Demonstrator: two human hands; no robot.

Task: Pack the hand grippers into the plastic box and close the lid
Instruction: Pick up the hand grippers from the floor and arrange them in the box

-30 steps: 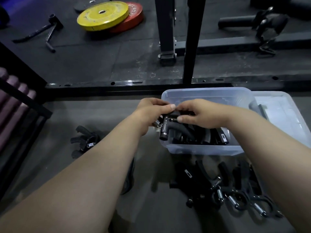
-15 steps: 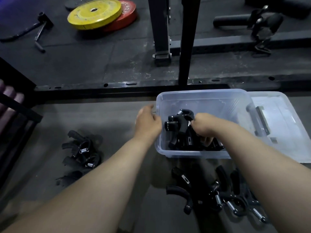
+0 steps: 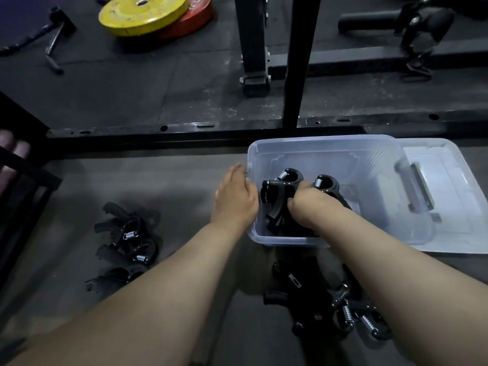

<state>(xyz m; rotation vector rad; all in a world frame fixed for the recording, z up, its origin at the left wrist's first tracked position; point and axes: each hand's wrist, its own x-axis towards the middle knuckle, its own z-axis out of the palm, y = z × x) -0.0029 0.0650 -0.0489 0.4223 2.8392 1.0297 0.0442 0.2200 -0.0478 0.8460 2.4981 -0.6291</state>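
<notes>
Closest in, a heap of loose grippers (image 3: 343,310) lies on the floor, black handles and steel springs tangled, just in front of the near wall of the plastic box (image 3: 340,159). Well off to the left, a smaller cluster of grippers (image 3: 126,239) lies on the floor, apart from both hands.

Both forearms reach forward to the box. The left hand (image 3: 235,199) sits outside it against the left wall, with bent fingers meeting the rim. The fingertips are hidden, so I cannot tell whether they grip the rim or only rest there.

The right hand (image 3: 307,200) is down inside the box with its fingers curled under and wrapped round the handles of a hand gripper (image 3: 276,192). The handles stick out to the left of the fist, and its spring end shows just beyond the knuckles. A second gripper (image 3: 326,184) stands right behind the hand, touching it, and more dark handles lie beneath.

The lid (image 3: 454,186) lies flat on the floor to the right of the box.

Farther off stand two dark rack uprights (image 3: 253,43). At the top left a yellow plate (image 3: 142,11) overlaps a red plate (image 3: 196,18).
</notes>
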